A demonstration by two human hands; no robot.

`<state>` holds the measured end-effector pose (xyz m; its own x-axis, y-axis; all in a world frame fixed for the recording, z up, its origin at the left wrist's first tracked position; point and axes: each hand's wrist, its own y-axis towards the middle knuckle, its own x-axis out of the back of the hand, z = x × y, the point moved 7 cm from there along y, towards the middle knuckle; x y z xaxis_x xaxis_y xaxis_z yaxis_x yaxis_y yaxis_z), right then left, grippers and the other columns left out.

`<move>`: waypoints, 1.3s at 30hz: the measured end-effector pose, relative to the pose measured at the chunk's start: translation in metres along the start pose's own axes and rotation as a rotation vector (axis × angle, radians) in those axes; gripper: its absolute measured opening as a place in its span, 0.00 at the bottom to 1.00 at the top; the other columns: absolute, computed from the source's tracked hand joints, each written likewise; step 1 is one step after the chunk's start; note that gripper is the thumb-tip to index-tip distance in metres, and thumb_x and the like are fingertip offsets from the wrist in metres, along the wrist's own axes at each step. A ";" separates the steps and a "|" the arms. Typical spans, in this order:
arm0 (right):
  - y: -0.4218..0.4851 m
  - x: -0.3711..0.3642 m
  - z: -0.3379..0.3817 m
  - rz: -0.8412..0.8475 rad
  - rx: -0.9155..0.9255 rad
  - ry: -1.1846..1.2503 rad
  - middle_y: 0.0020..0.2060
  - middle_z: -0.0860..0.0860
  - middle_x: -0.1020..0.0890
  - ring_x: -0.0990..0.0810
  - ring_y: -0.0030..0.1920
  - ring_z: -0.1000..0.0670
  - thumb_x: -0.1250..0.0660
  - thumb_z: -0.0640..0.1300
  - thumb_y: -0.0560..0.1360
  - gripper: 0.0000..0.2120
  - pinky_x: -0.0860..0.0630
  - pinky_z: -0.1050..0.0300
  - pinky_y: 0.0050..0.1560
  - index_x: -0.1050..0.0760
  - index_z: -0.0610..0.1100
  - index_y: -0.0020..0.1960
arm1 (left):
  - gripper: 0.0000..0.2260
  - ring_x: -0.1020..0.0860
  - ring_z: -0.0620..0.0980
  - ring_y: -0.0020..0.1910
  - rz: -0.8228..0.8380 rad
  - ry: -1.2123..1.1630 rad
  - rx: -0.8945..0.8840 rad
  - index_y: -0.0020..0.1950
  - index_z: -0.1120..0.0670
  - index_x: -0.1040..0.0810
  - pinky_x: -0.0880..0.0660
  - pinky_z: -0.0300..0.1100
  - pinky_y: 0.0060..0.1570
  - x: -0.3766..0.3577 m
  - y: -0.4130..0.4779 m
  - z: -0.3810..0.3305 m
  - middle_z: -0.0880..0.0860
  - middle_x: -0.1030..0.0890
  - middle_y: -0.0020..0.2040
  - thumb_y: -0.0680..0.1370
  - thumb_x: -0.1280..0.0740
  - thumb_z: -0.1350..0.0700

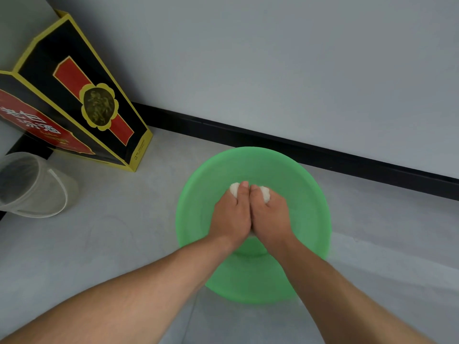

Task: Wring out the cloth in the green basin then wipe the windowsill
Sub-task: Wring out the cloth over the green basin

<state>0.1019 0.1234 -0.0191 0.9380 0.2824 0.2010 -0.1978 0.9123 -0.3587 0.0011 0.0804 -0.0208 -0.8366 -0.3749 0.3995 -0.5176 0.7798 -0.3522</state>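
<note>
A round green basin (198,194) stands on the grey floor near the wall. Over its middle, my left hand (232,214) and my right hand (269,216) press side by side, both closed around a white cloth (265,193). Only small bunched ends of the cloth show past my thumbs; the rest is hidden inside my fists. The windowsill is not in view.
A tall black, red and yellow cardboard box (82,95) leans at the left by the wall. A clear plastic bucket (32,184) with a white handle lies on its side at the far left. A black skirting board (323,155) runs along the wall behind the basin.
</note>
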 end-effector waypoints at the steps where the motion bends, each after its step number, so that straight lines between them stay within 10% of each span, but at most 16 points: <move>1: 0.001 -0.001 -0.003 0.007 -0.008 -0.006 0.26 0.52 0.24 0.27 0.28 0.53 0.38 0.45 0.81 0.18 0.29 0.57 0.28 0.27 0.42 0.33 | 0.22 0.19 0.50 0.43 0.005 0.011 -0.001 0.42 0.52 0.22 0.23 0.47 0.47 0.000 0.000 0.002 0.50 0.17 0.40 0.83 0.48 0.42; 11: 0.005 -0.010 -0.016 0.031 -0.082 -0.003 0.28 0.46 0.29 0.30 0.31 0.49 0.39 0.45 0.77 0.15 0.29 0.48 0.32 0.32 0.44 0.32 | 0.20 0.22 0.56 0.43 0.007 0.148 0.013 0.37 0.53 0.29 0.29 0.47 0.44 0.004 0.004 0.005 0.54 0.20 0.39 0.84 0.49 0.46; 18: 0.002 -0.002 0.006 0.146 0.002 0.034 0.39 0.48 0.22 0.22 0.31 0.52 0.44 0.50 0.84 0.07 0.24 0.55 0.26 0.27 0.56 0.58 | 0.16 0.19 0.51 0.48 0.137 -0.185 0.160 0.56 0.49 0.30 0.22 0.51 0.48 0.016 0.015 0.011 0.51 0.19 0.50 0.82 0.45 0.38; 25: 0.005 -0.009 0.002 0.019 0.059 -0.119 0.28 0.54 0.26 0.29 0.28 0.56 0.39 0.50 0.82 0.17 0.30 0.59 0.31 0.28 0.43 0.37 | 0.24 0.19 0.53 0.44 0.020 0.052 0.079 0.43 0.53 0.21 0.24 0.49 0.49 0.014 0.010 0.003 0.52 0.17 0.41 0.83 0.50 0.40; 39: -0.016 0.004 0.013 -0.002 0.055 -0.250 0.31 0.52 0.27 0.31 0.31 0.54 0.42 0.48 0.83 0.15 0.33 0.54 0.34 0.33 0.44 0.39 | 0.17 0.24 0.48 0.38 0.029 0.080 0.009 0.40 0.50 0.29 0.32 0.45 0.40 0.021 -0.015 -0.009 0.48 0.23 0.37 0.84 0.47 0.44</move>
<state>0.1052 0.1139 -0.0008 0.8400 0.3393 0.4234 -0.2180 0.9256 -0.3093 -0.0070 0.0654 0.0007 -0.8341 -0.3108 0.4557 -0.4957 0.7848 -0.3720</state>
